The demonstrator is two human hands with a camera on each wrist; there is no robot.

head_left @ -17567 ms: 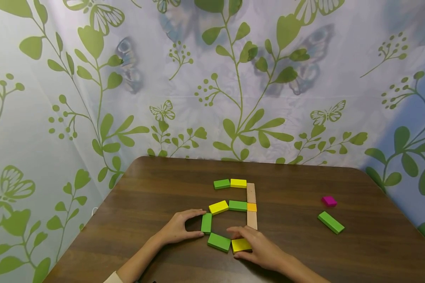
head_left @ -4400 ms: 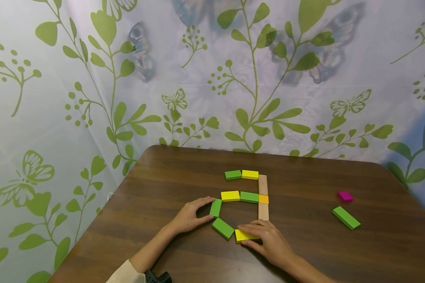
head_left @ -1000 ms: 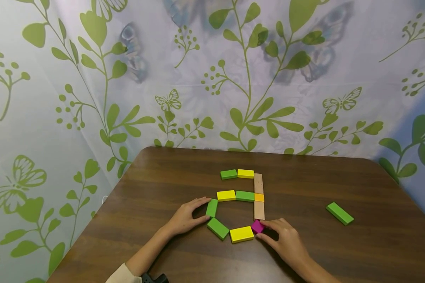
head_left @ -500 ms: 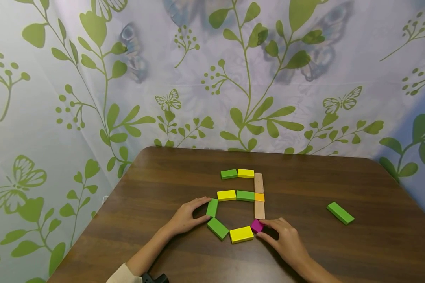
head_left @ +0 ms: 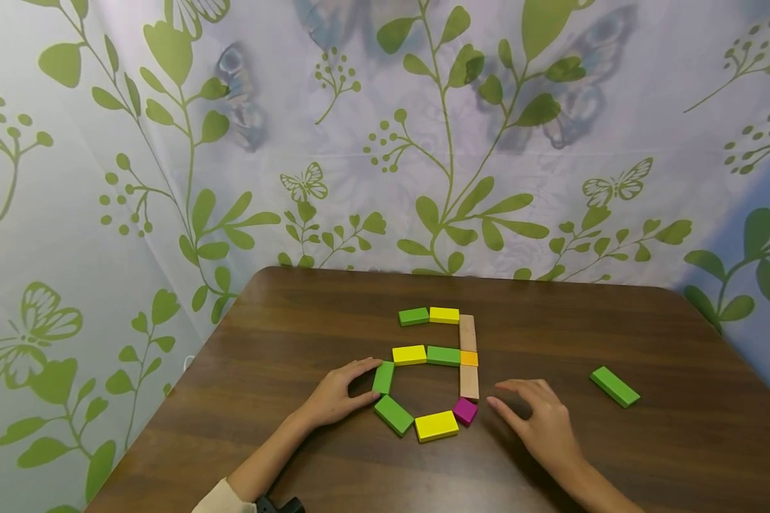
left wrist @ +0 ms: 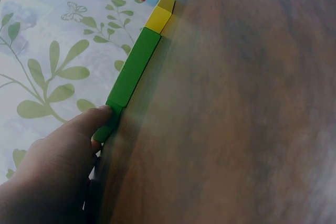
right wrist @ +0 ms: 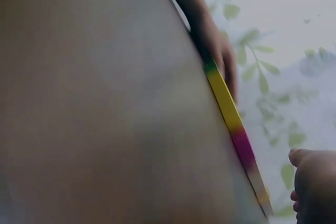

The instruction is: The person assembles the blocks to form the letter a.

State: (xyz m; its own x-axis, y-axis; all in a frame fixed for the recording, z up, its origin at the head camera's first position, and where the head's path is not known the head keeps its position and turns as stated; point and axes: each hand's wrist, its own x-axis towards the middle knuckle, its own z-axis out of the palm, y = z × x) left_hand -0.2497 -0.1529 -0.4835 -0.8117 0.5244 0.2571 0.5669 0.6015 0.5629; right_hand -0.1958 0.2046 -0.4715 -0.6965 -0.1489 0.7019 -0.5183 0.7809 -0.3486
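My left hand (head_left: 334, 399) grips the ends of an upright green block (head_left: 383, 377) between thumb and fingers; the left wrist view shows the thumb (left wrist: 94, 121) against it. The right hand (head_left: 542, 420) hovers just right of the magenta block (head_left: 465, 411), fingers apart and holding nothing. That block sits between the lower end of a plain wooden block (head_left: 469, 382) and a yellow block (head_left: 436, 426). Another green block (head_left: 394, 415) slants between the yellow one and the held one. The blocks lie flat in a loop shaped like a letter a.
Atop the loop lie a yellow block (head_left: 409, 355), a green block (head_left: 443, 355) and an orange block (head_left: 468, 358). Farther back, a second plain block (head_left: 467, 333) meets a yellow (head_left: 444, 315) and a green block (head_left: 413, 317). One loose green block (head_left: 614, 387) lies right on the table (head_left: 282, 320).
Earlier the magenta block lay at the right; the right hand set it at the loop's lower right corner, then let go and drew back right. My left hand stays at its green block.
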